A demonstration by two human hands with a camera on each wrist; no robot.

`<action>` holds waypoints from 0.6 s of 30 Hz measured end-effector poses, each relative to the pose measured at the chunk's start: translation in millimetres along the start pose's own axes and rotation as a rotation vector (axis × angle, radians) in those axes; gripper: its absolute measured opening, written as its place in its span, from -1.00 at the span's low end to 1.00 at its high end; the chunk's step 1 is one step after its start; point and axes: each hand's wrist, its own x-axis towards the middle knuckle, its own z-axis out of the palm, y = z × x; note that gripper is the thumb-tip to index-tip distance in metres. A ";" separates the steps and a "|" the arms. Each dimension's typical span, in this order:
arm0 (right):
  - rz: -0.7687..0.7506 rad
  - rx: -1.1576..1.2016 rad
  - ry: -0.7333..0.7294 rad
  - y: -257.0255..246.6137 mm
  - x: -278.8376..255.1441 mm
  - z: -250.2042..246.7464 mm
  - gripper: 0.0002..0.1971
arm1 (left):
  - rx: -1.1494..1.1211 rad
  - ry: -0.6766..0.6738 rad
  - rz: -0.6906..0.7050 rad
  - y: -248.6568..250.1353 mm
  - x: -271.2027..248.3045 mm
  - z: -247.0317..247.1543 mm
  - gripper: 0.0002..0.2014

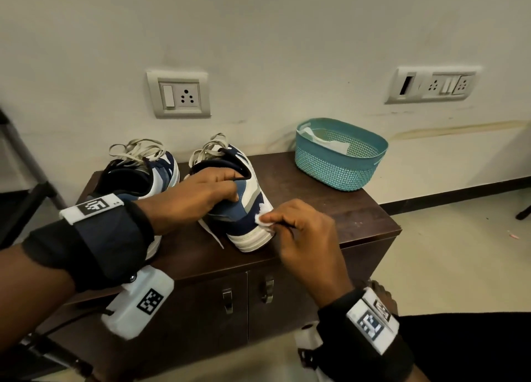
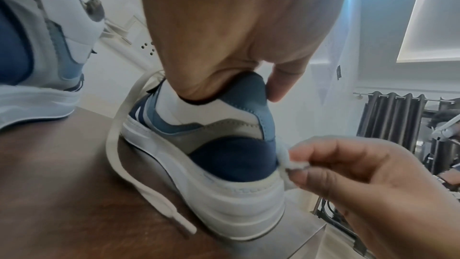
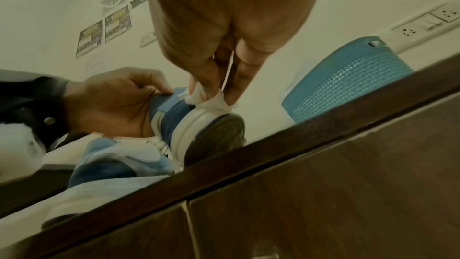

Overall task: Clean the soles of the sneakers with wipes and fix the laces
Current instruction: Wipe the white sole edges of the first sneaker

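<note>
Pale wall point(image 1: 287, 36) behind, with two plug plates. Brown cabinet point(image 1: 330, 209) below it, two doors in front. Blue basket point(image 1: 339, 166) at the back right of the top, something white inside. Two sneakers on the top, side by side, heels facing near. Left sneaker point(image 1: 138, 174) flat, laces loose. Right sneaker point(image 1: 244, 209) tipped up on one edge, dark sole showing in the right wrist view. Left hand point(image 1: 195, 195) curled over the right sneaker's collar, gripping it. Right hand point(image 1: 304, 232) pinching a small white wipe point(image 1: 263, 219) against the right sneaker's heel, just above the white sole. One loose lace point(image 2: 119, 145) hanging down onto the wood.
</note>
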 end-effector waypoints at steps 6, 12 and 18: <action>-0.122 -0.128 0.025 -0.6 -25.5 4.3 -0.76 | 0.126 -0.055 -0.007 17.7 8.2 8.8 -0.64; 0.058 -0.023 0.209 3.8 -15.6 13.0 -0.74 | 0.312 -0.102 0.025 20.4 23.4 9.8 -0.67; -0.082 -0.153 0.121 0.4 -48.8 36.8 -0.68 | 0.346 -0.143 0.012 21.2 35.2 15.0 -0.67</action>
